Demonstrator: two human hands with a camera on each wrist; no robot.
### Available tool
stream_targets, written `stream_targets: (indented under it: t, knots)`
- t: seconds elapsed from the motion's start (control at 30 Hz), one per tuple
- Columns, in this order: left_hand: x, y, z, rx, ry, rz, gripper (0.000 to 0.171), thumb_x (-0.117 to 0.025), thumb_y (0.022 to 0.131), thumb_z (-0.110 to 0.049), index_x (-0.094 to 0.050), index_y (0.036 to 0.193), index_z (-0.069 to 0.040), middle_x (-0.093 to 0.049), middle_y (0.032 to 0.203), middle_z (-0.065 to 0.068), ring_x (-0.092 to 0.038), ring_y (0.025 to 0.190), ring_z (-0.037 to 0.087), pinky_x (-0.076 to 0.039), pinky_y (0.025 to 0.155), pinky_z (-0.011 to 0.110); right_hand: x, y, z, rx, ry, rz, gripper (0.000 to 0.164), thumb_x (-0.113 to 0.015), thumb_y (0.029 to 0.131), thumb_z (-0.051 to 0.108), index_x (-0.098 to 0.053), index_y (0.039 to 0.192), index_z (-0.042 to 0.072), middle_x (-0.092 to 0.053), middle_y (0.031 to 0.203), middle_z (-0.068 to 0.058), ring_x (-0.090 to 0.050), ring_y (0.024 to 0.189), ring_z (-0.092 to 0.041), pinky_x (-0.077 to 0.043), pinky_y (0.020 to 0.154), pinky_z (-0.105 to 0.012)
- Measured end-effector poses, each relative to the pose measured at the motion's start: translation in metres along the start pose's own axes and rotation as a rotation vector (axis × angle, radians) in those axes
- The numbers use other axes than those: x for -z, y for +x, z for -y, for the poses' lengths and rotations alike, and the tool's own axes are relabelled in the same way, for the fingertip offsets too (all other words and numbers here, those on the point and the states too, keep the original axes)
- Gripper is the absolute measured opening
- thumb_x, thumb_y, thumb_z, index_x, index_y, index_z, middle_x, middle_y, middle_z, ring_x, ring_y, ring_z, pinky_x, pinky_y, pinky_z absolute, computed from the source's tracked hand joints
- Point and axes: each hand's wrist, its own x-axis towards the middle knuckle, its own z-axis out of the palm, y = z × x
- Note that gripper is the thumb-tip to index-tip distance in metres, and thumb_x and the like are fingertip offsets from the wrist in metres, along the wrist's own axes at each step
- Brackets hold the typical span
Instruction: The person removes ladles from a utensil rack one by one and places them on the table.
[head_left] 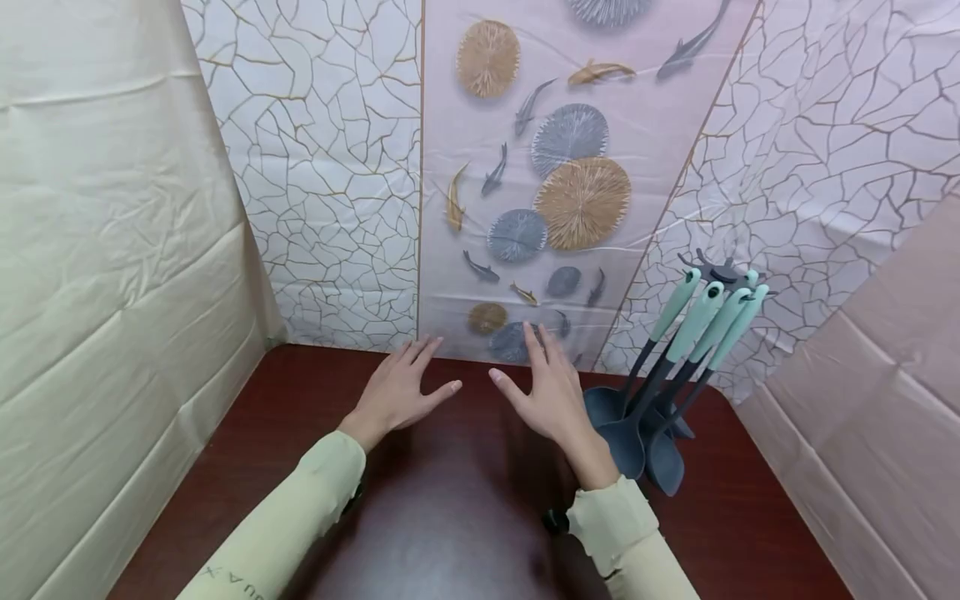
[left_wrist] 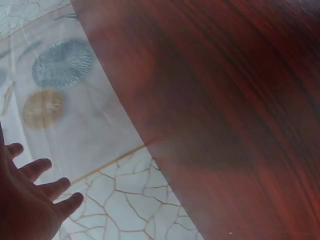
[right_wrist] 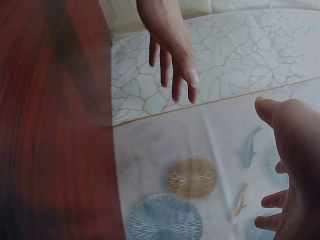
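Both hands hover above a dark red wooden table (head_left: 442, 517), fingers spread and pointing toward the back. My left hand (head_left: 397, 387) holds nothing; in the left wrist view, the left hand (left_wrist: 37, 195) shows its fingers spaced apart over the backdrop. My right hand (head_left: 547, 392) is likewise bare, its thumb toward the left hand. Just right of the right hand stands a rack of kitchen utensils with mint-green handles (head_left: 697, 321) and dark grey heads, among them a ladle (head_left: 622, 446) and a spoon (head_left: 664, 463). The right wrist view shows the right hand (right_wrist: 300, 155) and the left hand (right_wrist: 172, 50) apart.
A patterned cloth backdrop (head_left: 345, 167) with gold lines, lily pads and fish rises behind the table's back edge. Beige cloth (head_left: 112, 250) hangs along the left side and a pinkish cloth (head_left: 885, 350) along the right. The rack's dark top (head_left: 723, 271) sits close to the backdrop.
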Motion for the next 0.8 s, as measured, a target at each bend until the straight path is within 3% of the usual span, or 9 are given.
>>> stream_targets:
  t: [0.23,0.43,0.57,0.8]
  knots:
    - [0.001,0.011,-0.019,-0.073,-0.046,-0.031,0.097,-0.038,0.093,-0.090,-0.025,0.170,-0.032,-0.032,0.172,0.005,-0.031,0.157,0.031,-0.032,0.122,0.057,0.020,-0.003,0.003,0.028,0.019,-0.094,0.096,-0.058,0.099,0.070,-0.016,0.172,0.025,-0.020,0.174,-0.016,-0.021,0.159,-0.043,-0.024,0.116,-0.077]
    - [0.001,0.017,-0.030,-0.089,-0.055,-0.032,0.101,-0.035,0.092,-0.092,-0.023,0.170,-0.030,-0.030,0.173,0.003,-0.027,0.159,0.028,-0.027,0.125,0.056,0.029,-0.004,0.004,0.046,0.005,-0.159,0.095,-0.061,0.099,0.067,-0.016,0.172,0.025,-0.020,0.175,-0.013,-0.024,0.157,-0.045,-0.029,0.113,-0.077]
    - [-0.001,0.020,-0.035,-0.099,-0.059,-0.039,0.102,-0.034,0.091,-0.093,-0.021,0.170,-0.030,-0.029,0.173,0.004,-0.023,0.160,0.026,-0.026,0.126,0.054,0.034,-0.005,0.006,0.067,-0.005,-0.238,0.095,-0.066,0.097,0.064,-0.020,0.171,0.025,-0.026,0.173,-0.016,-0.031,0.154,-0.046,-0.033,0.111,-0.076]
    - [-0.008,0.020,-0.049,-0.110,-0.158,0.001,0.101,-0.038,0.091,-0.091,-0.019,0.171,-0.033,-0.030,0.172,0.006,-0.028,0.159,0.029,-0.034,0.121,0.057,0.051,-0.009,0.010,0.151,0.046,-0.413,0.093,-0.077,0.095,0.049,-0.030,0.169,0.019,-0.032,0.170,-0.015,-0.038,0.150,-0.045,-0.042,0.107,-0.072]
